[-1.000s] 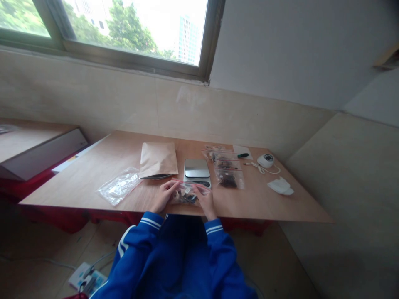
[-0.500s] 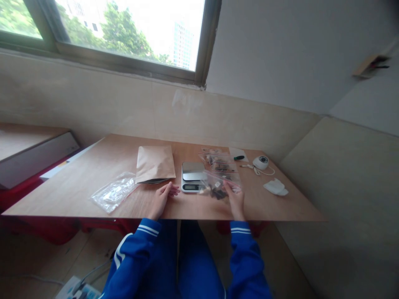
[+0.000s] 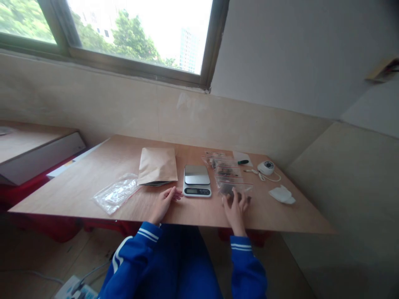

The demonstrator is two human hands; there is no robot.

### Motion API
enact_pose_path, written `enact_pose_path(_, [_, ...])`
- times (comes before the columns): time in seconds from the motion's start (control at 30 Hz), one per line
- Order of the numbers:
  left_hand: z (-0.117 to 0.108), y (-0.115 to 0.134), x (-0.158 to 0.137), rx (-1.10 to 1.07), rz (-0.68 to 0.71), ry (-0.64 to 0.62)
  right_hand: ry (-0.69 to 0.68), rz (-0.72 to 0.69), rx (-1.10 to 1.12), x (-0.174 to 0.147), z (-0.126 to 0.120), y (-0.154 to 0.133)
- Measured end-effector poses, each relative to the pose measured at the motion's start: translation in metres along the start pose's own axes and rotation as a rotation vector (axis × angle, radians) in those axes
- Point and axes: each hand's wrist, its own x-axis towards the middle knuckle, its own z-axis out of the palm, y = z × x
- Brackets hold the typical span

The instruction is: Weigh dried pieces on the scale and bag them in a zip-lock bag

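Observation:
My left hand point(image 3: 166, 202) rests on the table, fingers loosely stretched toward the front left corner of a white kitchen scale point(image 3: 197, 180) with a metal plate. It holds nothing. A brown kraft paper pouch point(image 3: 158, 165) lies just beyond it, its dark mouth facing me. My right hand point(image 3: 234, 209) is spread over a clear zip bag point(image 3: 246, 188) of small dark pieces, fingertips touching it on the table to the right of the scale. The hand partly hides the bag's contents. More filled zip bags point(image 3: 227, 170) lie in a row behind it.
A crumpled clear plastic bag point(image 3: 116, 193) lies at the left. On the right are a green-handled screwdriver point(image 3: 243, 162), a white dome camera point(image 3: 265, 167) with its cable, and a white crumpled wrapper point(image 3: 282, 194). The table's front edge runs close to my wrists.
My right hand has moved the zip bag from over the scale's right front corner to the table on the right, and its fingers have spread. My left hand stays by the scale.

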Motion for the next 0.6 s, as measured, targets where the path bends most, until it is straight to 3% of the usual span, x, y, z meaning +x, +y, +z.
enact_pose_path(0.1, [0.004, 0.002, -0.003, 0.230, 0.111, 0.067, -0.222, 0.051, -0.090, 0.009, 0.008, -0.011])
enact_pose_path(0.2, [0.001, 0.003, -0.004, 0.422, 0.231, 0.134, -0.352, 0.125, -0.110, 0.029, 0.006, -0.015])
enact_pose_path(0.27, [-0.009, 0.004, -0.001, 0.585, 0.325, 0.202, -0.380, 0.148, -0.084, 0.034, 0.001, -0.016])
enact_pose_path(0.37, [-0.035, 0.004, 0.011, 0.916, 0.415, 0.332, -0.273, 0.105, -0.012, 0.023, -0.007, -0.028])
enact_pose_path(0.47, [-0.063, 0.009, 0.028, 1.101, 0.336, 0.285, -0.271, -0.162, 0.200, -0.002, -0.010, -0.065])
enact_pose_path(0.53, [-0.076, 0.017, 0.036, 1.128, 0.287, 0.195, -0.500, -0.488, 0.440, -0.017, -0.010, -0.103])
enact_pose_path(0.6, [-0.083, 0.029, 0.038, 1.134, 0.273, 0.181, -0.641, -0.672, 0.582, -0.027, -0.007, -0.145])
